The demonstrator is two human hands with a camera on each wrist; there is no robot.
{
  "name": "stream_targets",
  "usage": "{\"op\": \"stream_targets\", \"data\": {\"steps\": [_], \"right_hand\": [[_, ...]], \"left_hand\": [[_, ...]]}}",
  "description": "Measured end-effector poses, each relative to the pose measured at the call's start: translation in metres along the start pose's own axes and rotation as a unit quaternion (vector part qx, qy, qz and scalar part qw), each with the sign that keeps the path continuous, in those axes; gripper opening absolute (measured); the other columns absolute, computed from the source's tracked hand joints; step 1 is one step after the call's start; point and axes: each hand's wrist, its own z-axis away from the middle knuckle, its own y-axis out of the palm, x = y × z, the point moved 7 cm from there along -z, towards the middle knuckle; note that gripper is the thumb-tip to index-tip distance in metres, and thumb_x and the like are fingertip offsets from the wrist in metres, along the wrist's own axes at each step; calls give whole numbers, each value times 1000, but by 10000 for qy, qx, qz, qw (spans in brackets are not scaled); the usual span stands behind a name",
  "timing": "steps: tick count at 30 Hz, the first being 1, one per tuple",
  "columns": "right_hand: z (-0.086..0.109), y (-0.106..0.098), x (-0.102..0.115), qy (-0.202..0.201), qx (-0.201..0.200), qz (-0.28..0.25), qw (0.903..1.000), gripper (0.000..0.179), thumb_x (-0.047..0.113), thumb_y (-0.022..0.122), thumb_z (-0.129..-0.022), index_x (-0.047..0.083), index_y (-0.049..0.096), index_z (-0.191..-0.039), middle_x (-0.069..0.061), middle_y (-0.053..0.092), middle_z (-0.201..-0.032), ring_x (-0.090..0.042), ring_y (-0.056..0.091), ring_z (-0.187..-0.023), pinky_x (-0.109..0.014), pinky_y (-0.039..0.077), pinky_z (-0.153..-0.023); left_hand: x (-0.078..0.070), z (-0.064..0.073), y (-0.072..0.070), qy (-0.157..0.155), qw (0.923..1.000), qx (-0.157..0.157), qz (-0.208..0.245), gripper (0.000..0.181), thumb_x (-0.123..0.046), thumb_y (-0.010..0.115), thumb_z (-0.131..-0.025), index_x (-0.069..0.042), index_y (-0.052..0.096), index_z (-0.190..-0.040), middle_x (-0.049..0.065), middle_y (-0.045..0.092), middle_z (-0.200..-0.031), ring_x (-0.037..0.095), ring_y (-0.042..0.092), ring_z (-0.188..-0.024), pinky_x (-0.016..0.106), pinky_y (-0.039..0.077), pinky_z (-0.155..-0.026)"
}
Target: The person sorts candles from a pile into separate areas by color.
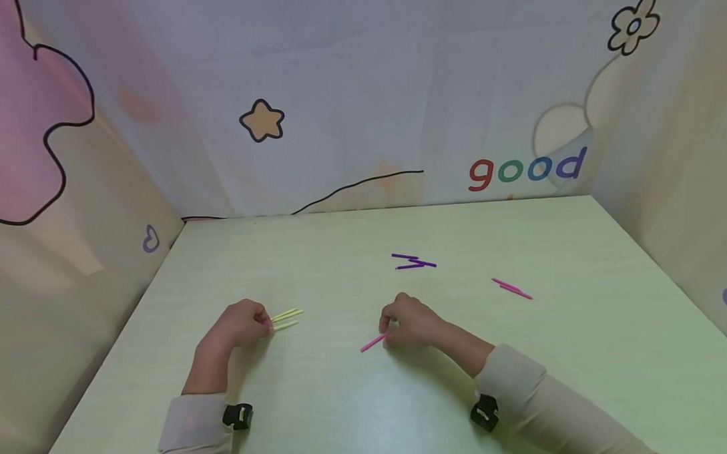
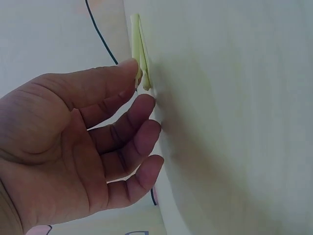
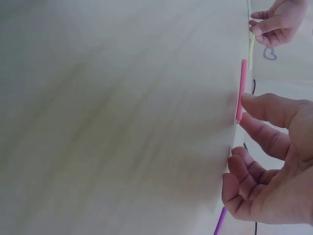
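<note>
Thin pale yellow sticks lie close together on the left half of the table. At their near ends, my left hand pinches a yellow stick between thumb and index finger; the other fingers are loosely bent, as the left wrist view shows. Right of the middle, my right hand pinches one end of a pink stick. That pink stick stays low along the tabletop, its free end pointing toward the left hand. Thumb and index finger meet at its end in the right wrist view.
Three purple sticks lie in a loose group farther back on the pale table. Two more pink sticks rest side by side at the right. Printed cloth stands along the back and both sides.
</note>
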Motion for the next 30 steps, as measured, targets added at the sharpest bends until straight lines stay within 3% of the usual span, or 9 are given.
{"op": "stream_targets", "data": {"steps": [18, 30], "right_hand": [[-1, 2, -4, 11, -81, 84, 9999, 16, 3, 73, -73, 17, 65, -71, 0, 50, -79, -17, 44, -80, -30, 41, -65], [1, 5, -4, 66, 14, 237, 9997, 17, 4, 69, -76, 16, 62, -66, 2, 49, -74, -14, 43, -75, -28, 39, -61]], "left_hand": [[1, 0, -2, -124, 9980, -139, -599, 5, -5, 60, -81, -2, 63, -78, 4, 53, -72, 19, 47, -66, 32, 39, -59], [-2, 10, -1, -328, 9990, -163, -265, 8, -9, 64, -81, -4, 59, -84, 5, 54, -76, 20, 48, -66, 31, 38, -56]]}}
